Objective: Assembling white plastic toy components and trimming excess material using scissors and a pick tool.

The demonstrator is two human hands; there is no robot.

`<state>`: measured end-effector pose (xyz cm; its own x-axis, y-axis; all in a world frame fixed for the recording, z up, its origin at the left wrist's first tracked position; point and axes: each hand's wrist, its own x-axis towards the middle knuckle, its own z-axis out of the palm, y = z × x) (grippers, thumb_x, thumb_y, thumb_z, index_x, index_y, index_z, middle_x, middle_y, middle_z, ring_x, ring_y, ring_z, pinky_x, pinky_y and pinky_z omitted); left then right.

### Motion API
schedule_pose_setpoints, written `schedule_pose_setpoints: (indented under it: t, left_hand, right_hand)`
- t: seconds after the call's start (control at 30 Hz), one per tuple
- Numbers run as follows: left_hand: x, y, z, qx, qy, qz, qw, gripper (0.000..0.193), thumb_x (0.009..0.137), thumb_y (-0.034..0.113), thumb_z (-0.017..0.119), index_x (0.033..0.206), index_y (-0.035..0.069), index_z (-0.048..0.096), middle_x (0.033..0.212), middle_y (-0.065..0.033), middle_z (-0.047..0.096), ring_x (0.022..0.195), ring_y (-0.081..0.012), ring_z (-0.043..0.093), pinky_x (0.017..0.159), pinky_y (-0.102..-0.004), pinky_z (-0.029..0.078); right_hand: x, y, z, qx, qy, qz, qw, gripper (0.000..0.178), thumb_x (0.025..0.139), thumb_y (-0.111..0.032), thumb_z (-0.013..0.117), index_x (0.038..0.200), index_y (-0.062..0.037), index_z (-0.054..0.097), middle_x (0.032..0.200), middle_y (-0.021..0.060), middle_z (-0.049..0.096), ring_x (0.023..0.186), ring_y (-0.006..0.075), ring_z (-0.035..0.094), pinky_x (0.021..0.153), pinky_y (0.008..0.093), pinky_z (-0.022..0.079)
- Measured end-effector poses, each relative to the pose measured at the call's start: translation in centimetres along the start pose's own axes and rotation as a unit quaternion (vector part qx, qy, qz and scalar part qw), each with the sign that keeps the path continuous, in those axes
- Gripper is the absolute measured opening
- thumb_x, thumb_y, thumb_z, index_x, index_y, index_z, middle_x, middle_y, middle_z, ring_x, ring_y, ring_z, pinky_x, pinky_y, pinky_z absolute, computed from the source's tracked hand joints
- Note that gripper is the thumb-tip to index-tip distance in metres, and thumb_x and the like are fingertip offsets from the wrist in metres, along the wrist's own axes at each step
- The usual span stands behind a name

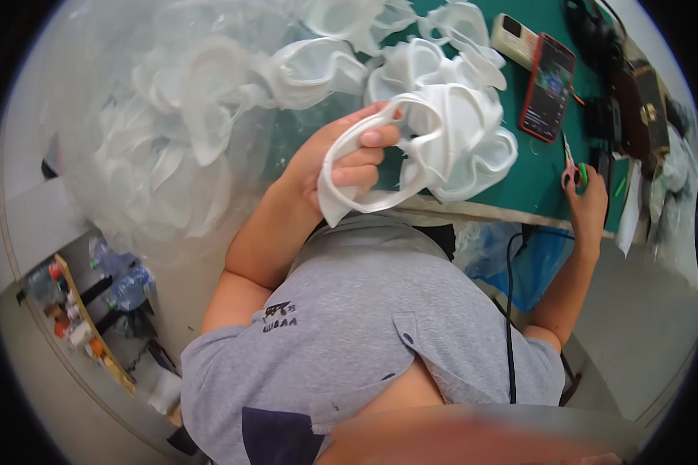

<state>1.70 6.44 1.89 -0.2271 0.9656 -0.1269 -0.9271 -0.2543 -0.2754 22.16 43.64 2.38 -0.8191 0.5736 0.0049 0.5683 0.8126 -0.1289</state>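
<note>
My left hand point(349, 159) is closed around a white, padded fabric piece point(402, 195) shaped like a curved loop, held up over the table's near edge. Its fingers pass through the opening and the thumb presses on the rim. Far to the right, my right hand point(589, 203) has its fingers around the handles of small pink scissors point(568, 172) at the table surface; the blades point away from me. A green part point(583, 175) shows between those fingers. Just beyond my left hand lies a pile of similar white pieces point(461, 116).
A large clear plastic bag point(233, 182) full of white pieces covers the left side. On the green table point(523, 186) lie a red-edged phone point(548, 87) and a pale box-like device point(514, 39). Dark objects line the right edge. A black cable point(510, 310) hangs near my right arm.
</note>
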Motion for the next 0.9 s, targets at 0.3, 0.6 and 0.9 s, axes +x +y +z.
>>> schedule_pose_setpoints:
  t: [0.3,0.6,0.9]
  left_hand:
    - [-0.4,-0.3,0.8,-0.007,0.006,-0.01,1.0,0.025,0.105,0.017,0.026,0.121,0.0,0.036,0.08,-0.0065,0.045,0.04,-0.0115,0.044,0.032,-0.0238,0.044]
    - [-0.1,-0.7,0.5,0.023,-0.006,0.002,1.0,0.027,0.105,0.017,0.03,0.128,0.004,0.032,0.081,-0.0097,0.047,0.04,-0.0096,0.044,0.032,-0.0241,0.046]
    - [-0.1,-1.1,2.1,0.053,0.031,0.013,0.998,0.029,0.104,0.016,0.03,0.13,0.004,0.03,0.079,-0.0081,0.048,0.04,-0.0074,0.041,0.031,-0.0205,0.043]
  right_hand:
    - [-0.3,-2.2,-3.7,0.101,-0.075,0.004,0.992,0.02,0.086,-0.003,0.059,0.106,-0.0023,0.061,0.083,0.0155,0.067,0.076,0.0157,0.066,0.07,0.0284,0.049]
    - [4.9,-16.3,-5.6,0.137,0.143,-0.557,0.806,0.047,0.066,-0.002,0.079,0.112,-0.0019,0.066,0.095,0.0097,0.069,0.081,0.0243,0.067,0.066,0.0298,0.054]
    - [8.2,-20.6,-5.1,0.077,0.106,-0.675,0.726,0.057,0.063,-0.004,0.074,0.12,-0.0087,0.065,0.084,0.004,0.06,0.074,0.0179,0.06,0.055,0.0275,0.048]
